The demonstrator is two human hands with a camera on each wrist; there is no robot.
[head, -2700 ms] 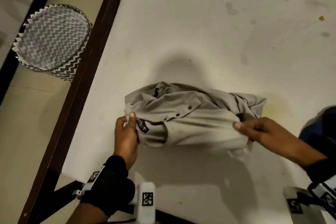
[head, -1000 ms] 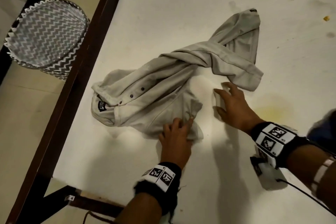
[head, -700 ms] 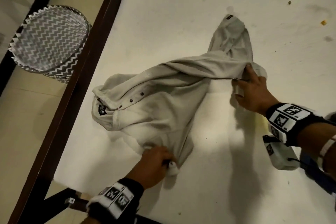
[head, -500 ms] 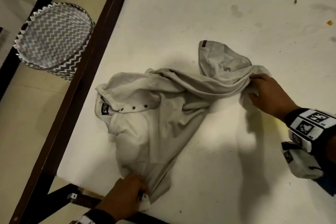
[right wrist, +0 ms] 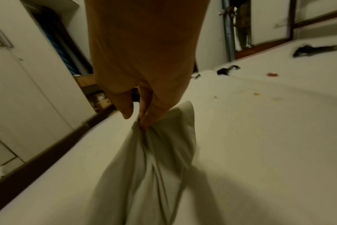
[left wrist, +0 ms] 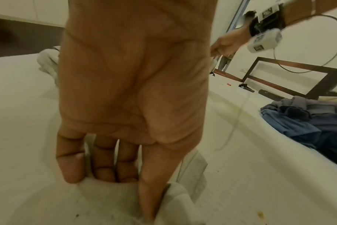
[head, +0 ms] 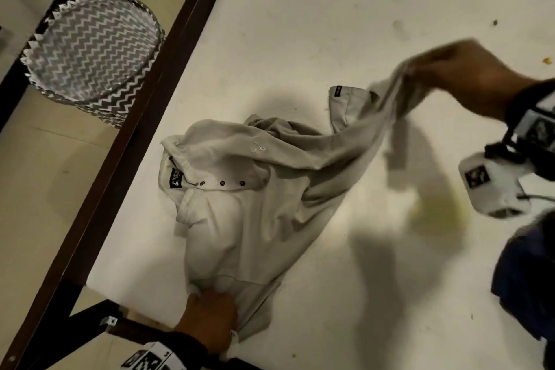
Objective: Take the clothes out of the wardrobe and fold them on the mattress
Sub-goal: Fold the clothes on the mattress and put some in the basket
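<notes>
My left hand (head: 207,317) grips the bottom hem of the beige shirt (head: 246,207) at the near edge of the mattress (head: 300,24); from the left wrist view my fingers (left wrist: 104,159) curl down into the cloth and my thumb lies along a fold of it, so the fabric is bunched inside my grasp and held low against the mattress. My right hand (head: 462,75) is raised above the mattress, well apart from the left, and pinches the other end of the shirt between thumb and fingertips (right wrist: 144,120); the cloth hangs from that pinch in a gathered rope and slopes down toward the body of the shirt. The hand is blurred in the head view. Between my two hands the shirt lies mostly flat on the mattress, its collar and buttoned placket toward the left side near the dark bed frame (head: 144,117), with a sleeve cuff (head: 345,99) just beside the lifted stretch. A zigzag-patterned basket (head: 90,51) stands on the floor beyond the frame. A pile of blue clothes (left wrist: 308,120) lies on the mattress to my right.
</notes>
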